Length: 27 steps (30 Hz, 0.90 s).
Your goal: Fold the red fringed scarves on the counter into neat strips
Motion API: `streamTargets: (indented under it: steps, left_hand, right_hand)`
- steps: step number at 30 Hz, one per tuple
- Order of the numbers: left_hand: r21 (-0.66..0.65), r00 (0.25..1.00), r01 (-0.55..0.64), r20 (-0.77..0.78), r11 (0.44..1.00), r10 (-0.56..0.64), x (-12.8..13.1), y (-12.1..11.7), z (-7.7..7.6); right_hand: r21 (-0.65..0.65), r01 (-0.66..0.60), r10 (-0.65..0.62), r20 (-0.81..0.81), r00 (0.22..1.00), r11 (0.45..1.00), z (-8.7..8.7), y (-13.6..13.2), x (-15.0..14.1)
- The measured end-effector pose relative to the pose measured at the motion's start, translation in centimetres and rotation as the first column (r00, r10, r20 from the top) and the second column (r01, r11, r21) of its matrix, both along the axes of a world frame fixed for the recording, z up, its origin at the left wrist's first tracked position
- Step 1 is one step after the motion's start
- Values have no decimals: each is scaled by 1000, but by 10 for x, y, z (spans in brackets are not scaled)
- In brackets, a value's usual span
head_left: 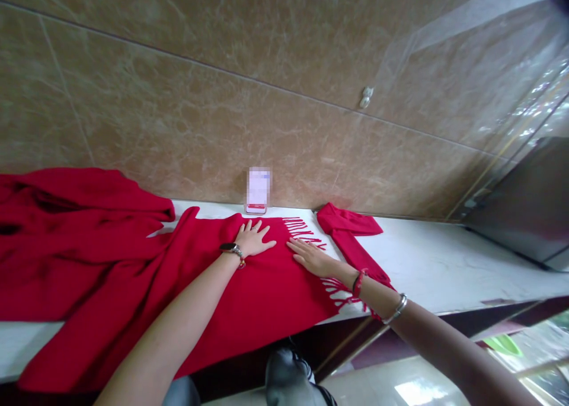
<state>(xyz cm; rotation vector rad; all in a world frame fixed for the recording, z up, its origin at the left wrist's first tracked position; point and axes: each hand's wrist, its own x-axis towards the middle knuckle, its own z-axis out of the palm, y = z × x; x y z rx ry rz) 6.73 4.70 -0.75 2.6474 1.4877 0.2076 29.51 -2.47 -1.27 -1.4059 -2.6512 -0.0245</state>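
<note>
A red scarf [267, 287] with fringe along its right end lies spread over a white counter. My left hand [254, 240] rests flat on it near the back edge, fingers spread, with a dark watch and a bracelet at the wrist. My right hand [313, 258] lies palm down by the fringed end, fingers stretched out and touching the cloth. Neither hand holds anything. Toward the left, the scarf runs into loose folds. A folded strip of red cloth [355, 240] lies just right of the fringe, partly behind my right forearm.
A bunched red garment or cloth [80, 210] covers the counter's left end. A phone [258, 189] leans upright against the brown marbled wall [267, 98]. The white counter [431, 252] continues rightward to a dark grey appliance-like box [528, 204]. Below the front edge, a green basin [502, 345] shows.
</note>
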Motion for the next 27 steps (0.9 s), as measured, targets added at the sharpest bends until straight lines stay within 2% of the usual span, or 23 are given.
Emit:
streamTargets:
  steps: [3, 7, 9, 12, 13, 15, 18, 22, 25, 27]
  left_hand:
    - [-1, 1000, -1, -12, 1000, 1, 0, 1, -1]
    - [5, 1000, -9, -15, 1000, 9, -2, 0, 2]
    - [56, 1000, 10, 6, 998, -10, -1, -2, 6]
    - [164, 974, 204, 66, 965, -217, 4, -10, 12]
    - [159, 951, 286, 74, 945, -300, 7, -13, 13]
    - [70, 913, 399, 61, 914, -403, 11, -18, 12]
    - [-53, 903, 430, 7, 901, -431, 14, -21, 8]
    - [-64, 901, 433, 5, 899, -434, 12, -20, 8]
    - [-65, 905, 424, 7, 903, -425, 11, -20, 10]
    - [-57, 902, 430, -1, 901, -431, 12, -20, 9]
  right_hand:
    - [-3, 135, -135, 61, 989, 991, -6, -10, 19]
    - [62, 175, -182, 140, 973, 983, 19, -12, 44]
    - [98, 154, -162, 77, 984, 983, 35, -17, 42]
    - [63, 27, -24, -47, 999, 998, 50, -30, 22]
    - [27, -39, 40, -51, 998, 999, 52, -33, 16]
    - [-38, -114, 113, -8, 994, 993, 52, -37, 10]
    - [-66, -42, 49, 121, 991, 997, 49, -34, 27]
    - [-54, 94, -72, 318, 945, 994, 56, -30, 62]
    - [-9, 53, -49, 235, 971, 999, 63, -37, 58]
    - [-15, -49, 50, 114, 992, 999, 62, -44, 42]
